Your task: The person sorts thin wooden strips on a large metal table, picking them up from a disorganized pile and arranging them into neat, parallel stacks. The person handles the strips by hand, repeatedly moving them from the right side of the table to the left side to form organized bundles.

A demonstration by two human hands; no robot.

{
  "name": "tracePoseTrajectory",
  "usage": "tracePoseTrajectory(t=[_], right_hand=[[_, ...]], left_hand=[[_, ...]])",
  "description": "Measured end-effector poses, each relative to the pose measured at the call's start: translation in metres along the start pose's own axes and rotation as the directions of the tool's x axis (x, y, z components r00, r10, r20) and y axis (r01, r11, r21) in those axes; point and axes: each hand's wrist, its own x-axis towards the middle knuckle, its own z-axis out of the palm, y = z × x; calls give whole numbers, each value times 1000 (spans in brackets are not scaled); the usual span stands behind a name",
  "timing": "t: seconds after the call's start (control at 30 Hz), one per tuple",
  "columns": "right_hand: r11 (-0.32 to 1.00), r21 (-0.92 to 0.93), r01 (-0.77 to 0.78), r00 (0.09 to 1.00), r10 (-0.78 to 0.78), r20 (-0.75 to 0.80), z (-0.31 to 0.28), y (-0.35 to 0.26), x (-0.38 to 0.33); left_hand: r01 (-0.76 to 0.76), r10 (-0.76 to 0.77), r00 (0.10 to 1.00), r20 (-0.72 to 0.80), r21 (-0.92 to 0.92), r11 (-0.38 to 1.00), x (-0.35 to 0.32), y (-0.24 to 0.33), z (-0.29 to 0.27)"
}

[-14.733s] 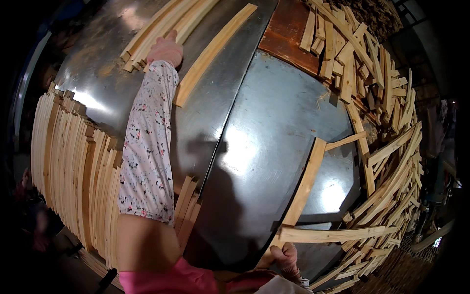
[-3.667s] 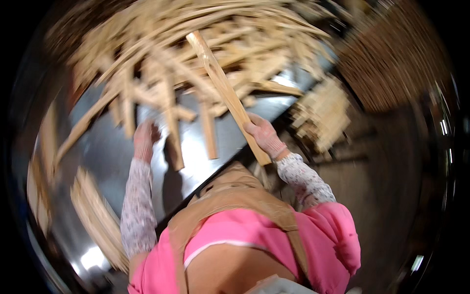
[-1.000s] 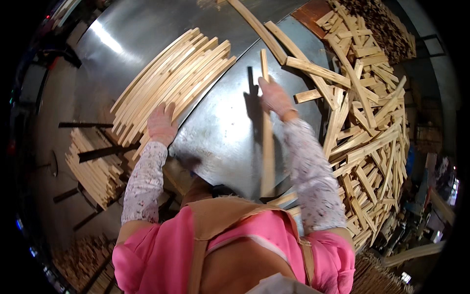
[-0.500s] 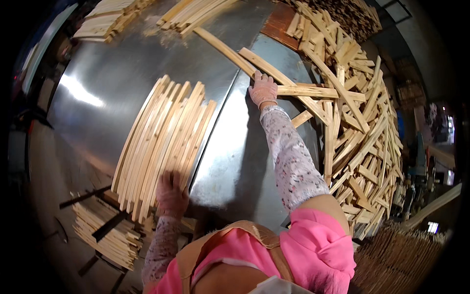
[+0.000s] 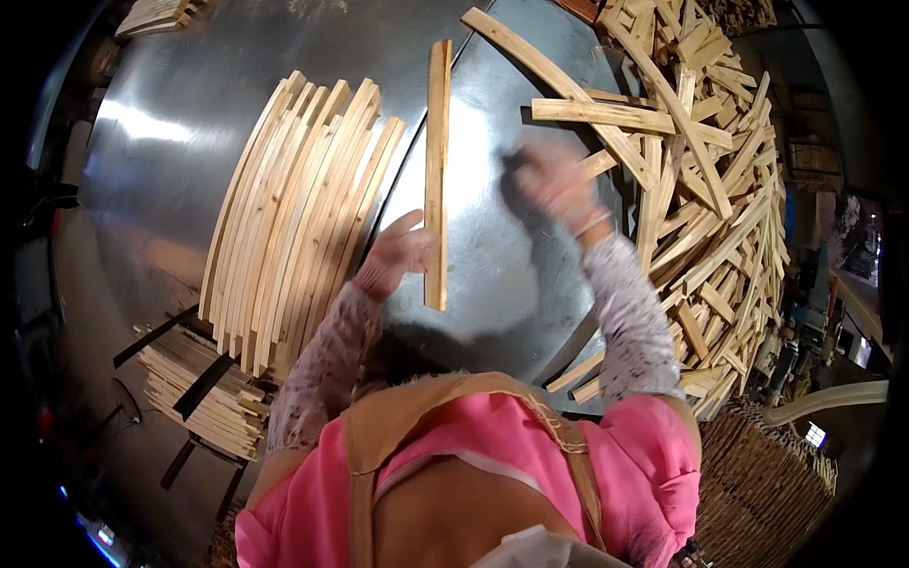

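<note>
My left hand (image 5: 398, 256) grips a single long pale wooden slat (image 5: 436, 170) near its near end. The slat lies lengthwise on the shiny metal table (image 5: 180, 151), pointing away from me. Just left of it lies a neat fanned row of curved slats (image 5: 294, 208), side by side. My right hand (image 5: 554, 180) is blurred with motion above the table, right of the slat, and nothing shows in it. It hovers at the edge of a big loose pile of slats (image 5: 701, 189) that covers the table's right side.
A stack of slats (image 5: 204, 398) rests on a dark rack below the table's left edge. Another small stack (image 5: 156, 14) lies at the far left. Bundled sticks (image 5: 757, 473) stand at the lower right, with machinery (image 5: 805, 312) beyond the pile.
My left hand left the near end of the fanned row and now holds a single slat. My right hand pulled back from the loose pile toward me and is blurred.
</note>
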Motion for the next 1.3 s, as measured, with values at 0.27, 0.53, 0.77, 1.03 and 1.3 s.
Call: tracePoseTrajectory(t=[0.27,0.53,0.77,1.03,1.3], right_hand=[[815,-516,-263,907,391,156,-72,161,35],[885,205,-417,891,354,285,7,-43,23],[847,35,-531,840,520,157,76,-165,-51],[588,190,-787,616,725,309,58,-141,-91],[338,390,-857,415,900,134,-81,-128,-323]], left_hand=[[-209,450,874,-184,694,689,28,-18,52],[-359,360,933,-12,23,933,3,-37,99],[-78,450,821,-352,711,698,-73,-30,-19],[317,444,876,-188,918,-238,-85,-13,-33],[55,556,830,52,983,-174,-70,2,26]])
